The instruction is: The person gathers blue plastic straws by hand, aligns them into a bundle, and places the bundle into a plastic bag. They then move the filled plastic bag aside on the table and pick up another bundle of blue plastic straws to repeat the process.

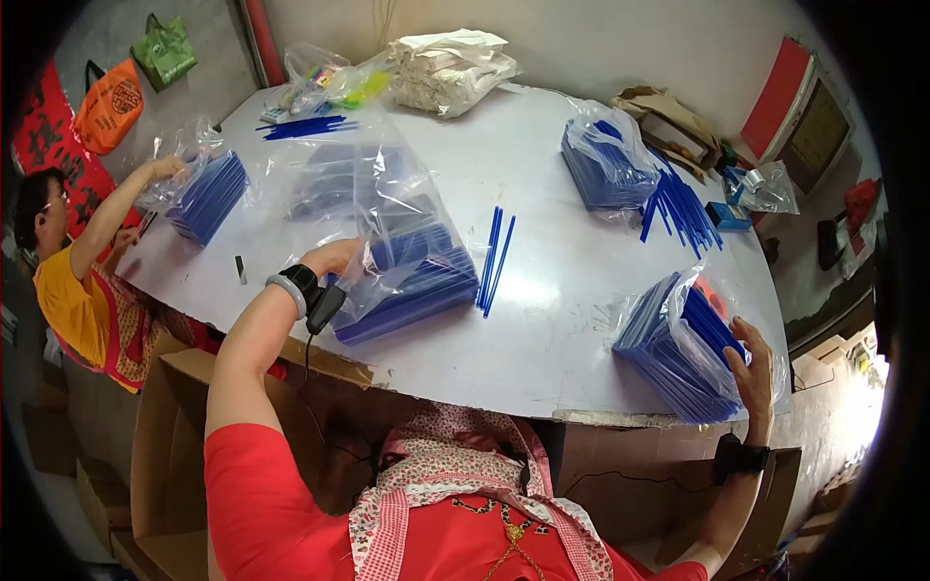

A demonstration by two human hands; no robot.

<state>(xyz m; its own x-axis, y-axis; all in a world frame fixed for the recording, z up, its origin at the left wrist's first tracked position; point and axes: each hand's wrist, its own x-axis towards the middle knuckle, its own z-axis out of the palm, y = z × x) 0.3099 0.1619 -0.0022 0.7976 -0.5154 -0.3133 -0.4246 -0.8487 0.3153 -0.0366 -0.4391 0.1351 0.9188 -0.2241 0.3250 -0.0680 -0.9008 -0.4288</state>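
Note:
My left hand [334, 259] is closed on the edge of a clear plastic bag [392, 189], its fingertips partly hidden by the film. Under and inside that bag lie stacked bundles of thin blue plastic sticks [417, 295]. At the table's right front, my right hand [756, 368] has its fingers apart, beside a bagged bundle of blue sticks [668, 353]. Its fingers reach the bag's side; whether they press on it I cannot tell. A few loose blue sticks [496, 261] lie between the two bundles.
Another bagged bundle [605, 165] and a spread of loose sticks [683, 208] occupy the right back. A white bagged pile [450, 73] stands at the back. On the left, a co-worker [82, 271] handles a bagged bundle [208, 198]. Cardboard boxes [174, 436] sit below the front edge.

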